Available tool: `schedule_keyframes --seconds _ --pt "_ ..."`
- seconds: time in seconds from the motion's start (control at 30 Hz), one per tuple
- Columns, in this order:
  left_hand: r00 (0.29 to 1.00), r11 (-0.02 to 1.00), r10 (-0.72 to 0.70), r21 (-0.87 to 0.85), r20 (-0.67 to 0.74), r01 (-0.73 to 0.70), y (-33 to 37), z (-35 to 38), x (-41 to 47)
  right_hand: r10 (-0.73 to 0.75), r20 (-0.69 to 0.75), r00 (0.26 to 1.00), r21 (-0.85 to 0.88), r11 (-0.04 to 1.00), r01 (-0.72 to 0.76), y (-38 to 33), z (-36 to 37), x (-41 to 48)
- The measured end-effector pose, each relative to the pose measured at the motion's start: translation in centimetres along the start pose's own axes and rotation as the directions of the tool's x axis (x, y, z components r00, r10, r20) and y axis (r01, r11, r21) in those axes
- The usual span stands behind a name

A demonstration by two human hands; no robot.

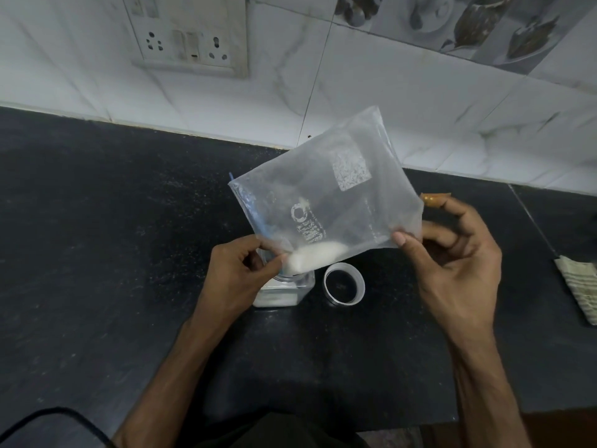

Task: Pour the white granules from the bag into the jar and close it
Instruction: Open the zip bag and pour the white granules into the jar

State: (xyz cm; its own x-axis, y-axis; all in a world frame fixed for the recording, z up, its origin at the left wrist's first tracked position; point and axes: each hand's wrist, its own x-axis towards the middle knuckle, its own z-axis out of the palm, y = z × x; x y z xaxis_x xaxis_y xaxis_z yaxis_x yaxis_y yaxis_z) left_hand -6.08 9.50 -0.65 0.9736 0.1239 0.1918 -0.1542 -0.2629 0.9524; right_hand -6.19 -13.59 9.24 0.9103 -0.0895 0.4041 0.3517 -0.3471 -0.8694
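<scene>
A clear zip bag (pixel 326 189) hangs tilted over the black counter, its blue zip edge turned down and to the left. White granules (pixel 310 257) have gathered in its lowest corner, right over the mouth of a clear square jar (pixel 284 294) that holds a layer of white granules. My left hand (pixel 240 273) pinches the bag's low corner at the jar mouth. My right hand (pixel 452 263) grips the bag's raised bottom corner. The jar's round clear lid (pixel 344 285) lies open side up on the counter just right of the jar.
A folded striped cloth (pixel 580 291) lies at the right edge. A small orange packet (pixel 434 199) sits behind my right hand. A socket panel (pixel 189 35) is on the tiled wall. A black cable (pixel 69 417) curves at the lower left.
</scene>
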Motion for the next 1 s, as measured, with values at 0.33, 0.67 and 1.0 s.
schedule_keyframes --seconds 0.33,0.67,1.0 --pt "1.000 1.000 -0.005 -0.014 -0.008 0.005 -0.15 0.04 0.03 -0.006 0.065 0.998 -0.064 0.998 0.010 0.03 -0.29 0.39" --pt "1.000 1.000 0.000 -0.006 -0.009 0.000 0.01 0.06 0.02 -0.012 0.023 1.000 -0.020 1.000 0.013 0.09 0.20 0.06" --pt "1.000 1.000 -0.004 0.012 -0.007 0.004 -0.23 0.06 0.03 0.010 0.023 1.000 -0.041 0.999 -0.009 0.24 0.28 0.08"
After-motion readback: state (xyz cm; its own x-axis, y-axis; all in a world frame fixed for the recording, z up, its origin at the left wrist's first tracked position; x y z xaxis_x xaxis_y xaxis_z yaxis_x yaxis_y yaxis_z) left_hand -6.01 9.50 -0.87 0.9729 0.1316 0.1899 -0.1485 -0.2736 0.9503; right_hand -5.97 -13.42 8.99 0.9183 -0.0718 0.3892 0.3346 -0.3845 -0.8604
